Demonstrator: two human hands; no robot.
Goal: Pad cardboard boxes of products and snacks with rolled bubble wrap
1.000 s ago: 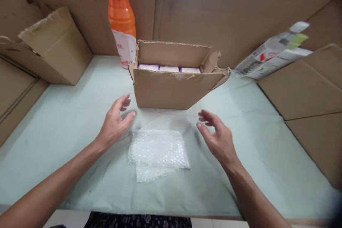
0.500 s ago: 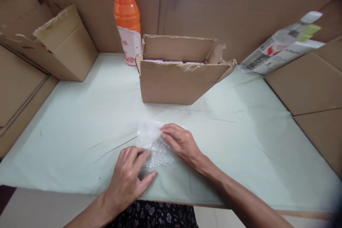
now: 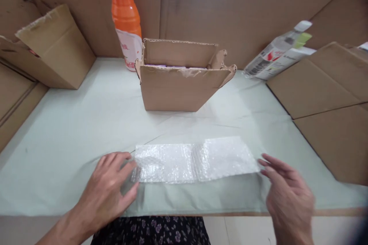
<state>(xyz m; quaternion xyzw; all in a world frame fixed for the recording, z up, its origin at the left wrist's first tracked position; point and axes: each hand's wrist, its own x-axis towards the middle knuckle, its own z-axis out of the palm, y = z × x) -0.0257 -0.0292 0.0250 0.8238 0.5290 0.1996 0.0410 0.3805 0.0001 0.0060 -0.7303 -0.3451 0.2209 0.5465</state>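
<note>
A strip of clear bubble wrap (image 3: 175,162) lies unfolded across the pale green cloth near its front edge. A crease runs through it right of its middle. My left hand (image 3: 110,182) rests at the strip's left end, fingers spread, fingertips touching that edge. At the opposite end, my right hand (image 3: 289,189) has its thumb and fingers brought together at the right corner of the wrap. That hand is slightly blurred.
An open cardboard box (image 3: 172,88) with purple-topped items inside stands behind the wrap. An orange bottle (image 3: 125,19) is at the back left. A clear bottle (image 3: 276,51) leans at the back right. Cardboard boxes (image 3: 54,49) flank the left side, and more cardboard (image 3: 324,84) the right.
The bubble wrap went from a small folded piece to a long flat strip. My right hand moved right with its end; my left hand moved a little left. The view shifted slightly.
</note>
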